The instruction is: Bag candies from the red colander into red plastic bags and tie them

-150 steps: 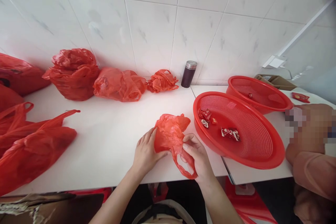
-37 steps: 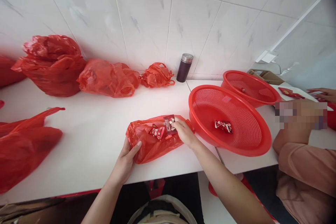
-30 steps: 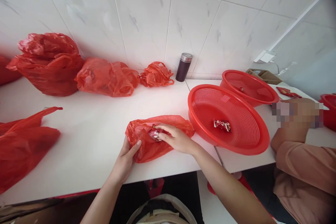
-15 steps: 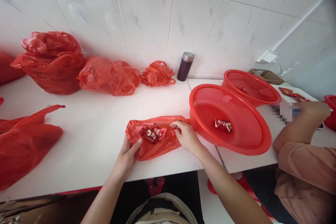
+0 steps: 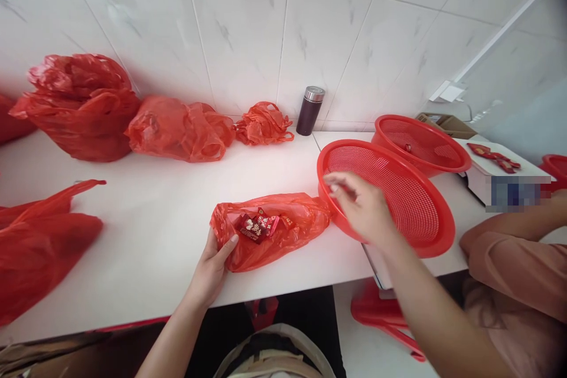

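Right hand (image 5: 365, 207) swung from red plastic bag (image 5: 305, 220) to over front red perforated basket (image 5: 407, 201), fingers curled; can't tell if holding anything. Left hand (image 5: 213, 269) grips bag's left end, thumb on top. Bag lies on white table (image 5: 155, 212), snack packets (image 5: 254, 228) inside.

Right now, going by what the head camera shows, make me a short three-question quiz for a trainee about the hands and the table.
1. Which hand grips the red bag with wrapped packets showing inside?
2. True or false: in this view, the right hand overlaps the front basket.
3. Where does the dark flask stand?
A) in the front basket
B) on the white table, near the tiled wall
C) inside the red bag

Key: 1. the left hand; 2. true; 3. B
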